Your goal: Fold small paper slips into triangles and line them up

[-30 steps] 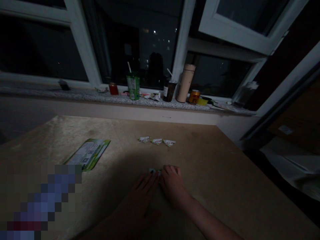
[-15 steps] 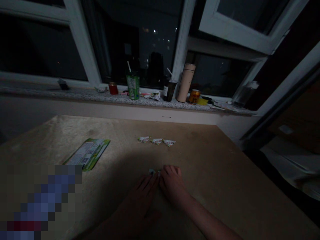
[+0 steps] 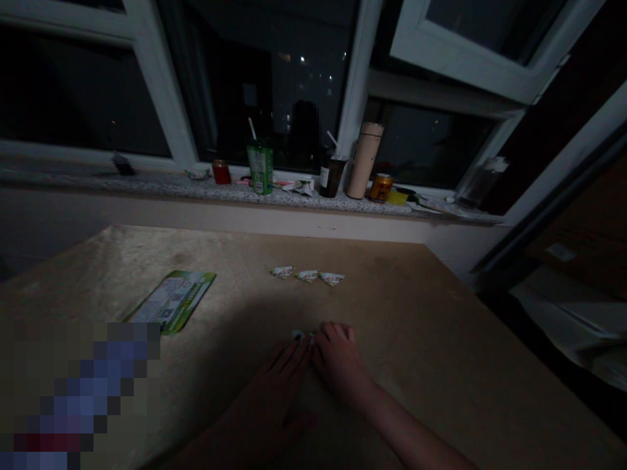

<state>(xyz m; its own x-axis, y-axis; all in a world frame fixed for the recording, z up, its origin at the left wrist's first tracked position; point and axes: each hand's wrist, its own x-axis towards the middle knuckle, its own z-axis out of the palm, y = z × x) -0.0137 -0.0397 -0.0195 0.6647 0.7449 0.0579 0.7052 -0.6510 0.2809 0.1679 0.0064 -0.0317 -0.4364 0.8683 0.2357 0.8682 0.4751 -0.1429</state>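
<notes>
On the table [image 3: 421, 339] my left hand [image 3: 279, 378] lies flat, its fingers stretched forward over a small white-and-green wrapper [image 3: 297, 335]. Close against those fingertips, my right hand [image 3: 337, 356] has its fingers curled down at the wrapper's right end. Most of the wrapper is hidden under both hands. Farther back, three small folded triangular wrappers, a left one [image 3: 283, 272], a middle one [image 3: 307, 276] and a right one [image 3: 332, 279], lie in a row. A flat green-and-white printed packet [image 3: 179, 300] rests to the left.
Behind the table a granite windowsill [image 3: 294, 200] holds a green cup with a straw [image 3: 261, 166], a dark cup [image 3: 332, 176], a beige flask [image 3: 365, 160], a red jar [image 3: 221, 172] and an orange can [image 3: 381, 188]. A pixelated patch [image 3: 83, 398] covers the lower left.
</notes>
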